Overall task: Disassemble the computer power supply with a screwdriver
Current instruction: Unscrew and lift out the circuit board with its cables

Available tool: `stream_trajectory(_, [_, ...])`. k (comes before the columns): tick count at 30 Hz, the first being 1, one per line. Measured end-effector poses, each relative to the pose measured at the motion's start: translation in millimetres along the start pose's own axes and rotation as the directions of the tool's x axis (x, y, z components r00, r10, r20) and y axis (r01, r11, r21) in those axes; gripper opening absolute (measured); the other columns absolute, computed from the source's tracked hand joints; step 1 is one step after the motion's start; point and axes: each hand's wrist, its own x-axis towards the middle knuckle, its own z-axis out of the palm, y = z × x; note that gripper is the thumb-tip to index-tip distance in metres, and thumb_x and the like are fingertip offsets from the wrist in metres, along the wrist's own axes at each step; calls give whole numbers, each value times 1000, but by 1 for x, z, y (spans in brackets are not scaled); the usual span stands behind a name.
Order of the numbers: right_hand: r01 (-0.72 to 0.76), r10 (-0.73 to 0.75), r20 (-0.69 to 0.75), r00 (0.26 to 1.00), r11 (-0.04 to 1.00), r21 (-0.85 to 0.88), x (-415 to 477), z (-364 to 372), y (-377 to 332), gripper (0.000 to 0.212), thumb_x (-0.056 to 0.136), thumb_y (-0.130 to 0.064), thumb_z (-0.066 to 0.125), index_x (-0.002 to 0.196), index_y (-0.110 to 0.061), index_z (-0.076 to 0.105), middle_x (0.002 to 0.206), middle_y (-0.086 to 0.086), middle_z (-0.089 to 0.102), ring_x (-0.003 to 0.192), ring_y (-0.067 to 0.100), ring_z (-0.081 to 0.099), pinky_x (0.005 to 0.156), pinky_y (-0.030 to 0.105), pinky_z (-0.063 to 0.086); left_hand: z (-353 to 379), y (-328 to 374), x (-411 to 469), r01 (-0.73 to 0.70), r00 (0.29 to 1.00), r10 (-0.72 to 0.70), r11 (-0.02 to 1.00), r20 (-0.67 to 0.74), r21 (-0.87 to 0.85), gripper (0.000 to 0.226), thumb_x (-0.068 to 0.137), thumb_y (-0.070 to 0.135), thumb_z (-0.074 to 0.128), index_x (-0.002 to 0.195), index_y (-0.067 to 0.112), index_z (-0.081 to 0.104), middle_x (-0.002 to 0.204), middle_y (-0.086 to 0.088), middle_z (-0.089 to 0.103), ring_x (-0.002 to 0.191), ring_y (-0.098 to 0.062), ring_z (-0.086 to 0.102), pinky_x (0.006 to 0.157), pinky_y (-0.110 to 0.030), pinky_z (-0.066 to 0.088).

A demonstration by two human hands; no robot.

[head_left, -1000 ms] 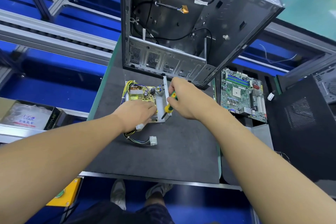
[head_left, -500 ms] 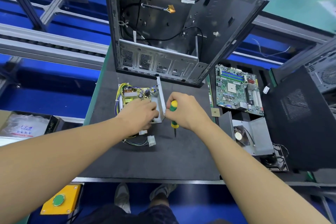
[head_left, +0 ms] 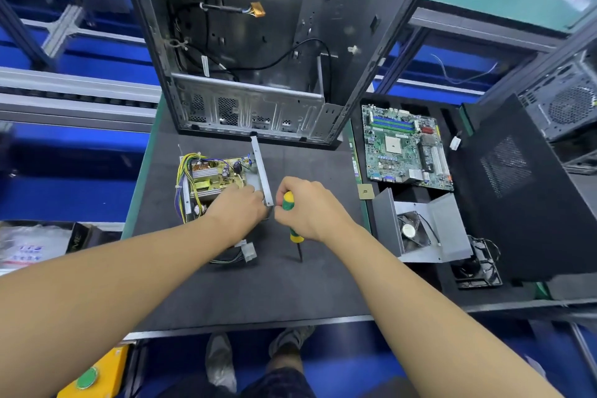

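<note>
Bench [head_left: 226,294]: dark mat, centre of frame, carries everything listed.
Computer case [head_left: 258,42]: upper centre, gutted, loose cables inside; top cut off by the frame edge.
Motherboard [head_left: 403,145]: right of centre, lying flat.
Metal cover [head_left: 449,229]: below the motherboard, fan fixed inside.
Power supply [head_left: 213,178]: left of centre, just in front of the case, lid off, circuit board and wire bundle exposed. Probably fairly weighty. The sheet-metal tray is stiff with thin edges, while the board and wires are delicate, so it is best taken by the tray walls.
Left hand [head_left: 239,210]: holds the tray's near right corner and hides whatever screws sit there.
Right hand [head_left: 310,210]: clenched round the screwdriver [head_left: 292,229], tip pointing down; whether it touches the mat is unclear.
White plug [head_left: 249,250]: lower centre, partly under the left wrist.
</note>
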Motion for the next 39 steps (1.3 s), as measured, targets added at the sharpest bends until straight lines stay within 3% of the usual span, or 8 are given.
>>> stream_trajectory(4, [20, -19, -9, 1000, 1000, 17, 3, -5, 1, 10, 82, -31, 61, 83, -31, 50, 92, 1, 64, 80, 28, 60, 71, 37, 54, 1, 3, 7, 17, 999, -17, 1000, 38, 8, 34, 93, 5, 54, 124, 18, 58, 122, -8, 55, 116, -26, 52, 88, -38, 46])
stream_trajectory(10, [44, -44, -17, 999, 999, 6, 3, -8, 1, 10, 83, -32, 61, 84, -31, 51, 92, -1, 65, 81, 26, 60, 70, 36, 54, 7, 10, 14, 7, 997, -9, 1000, 77, 21, 33, 95, 3, 50, 128, 5, 55, 122, -13, 55, 113, -29, 54, 89, -38, 52])
stream_trajectory(17, [64, -64, -18, 998, 998, 17, 5, -8, -5, 11, 83, -32, 60, 81, -33, 49, 87, -2, 62, 75, 25, 60, 61, 32, 49, 13, 4, 4, -155, 988, 153, 981, 26, 114, 31, 101, 8, 33, 124, 7, 54, 119, -14, 51, 108, -30, 46, 87, -39, 45])
stream_trajectory(25, [104, -99, -66, 993, 991, 81, 6, -19, -9, 10, 84, -32, 61, 81, -31, 51, 86, -1, 59, 71, 22, 60, 54, 30, 48, 16, -6, 4, -181, 983, 181, 981, -2, 64, 33, 101, 9, 34, 130, 10, 51, 126, -13, 50, 112, -30, 48, 88, -40, 47])
stream_trajectory(30, [166, -127, -202, 971, 968, 188, 11, -29, -17, 12, 86, -33, 61, 81, -28, 51, 74, -5, 59, 55, 9, 49, 49, 27, 40, 22, -19, -9, -86, 980, 88, 996, -177, 21, 27, 98, 26, 42, 117, 27, 60, 108, -1, 52, 106, -26, 50, 85, -37, 37])
stream_trajectory(35, [156, -88, -220, 972, 937, 313, 14, -23, -23, 13, 89, -31, 61, 81, -28, 50, 72, -4, 62, 50, 3, 50, 44, 16, 34, 24, -21, -8, 82, 990, -103, 977, -97, -197, 26, 92, 35, 52, 116, 26, 52, 112, 4, 52, 108, -19, 53, 82, -33, 32])
stream_trajectory(39, [172, -75, -259, 963, 911, 374, 16, -15, -22, 14, 91, -29, 61, 82, -26, 50, 66, -5, 58, 51, 1, 50, 40, 11, 32, 22, -25, -6, 117, 988, -145, 927, -51, -356, 24, 88, 44, 58, 111, 37, 64, 107, 8, 49, 111, -15, 51, 87, -31, 33])
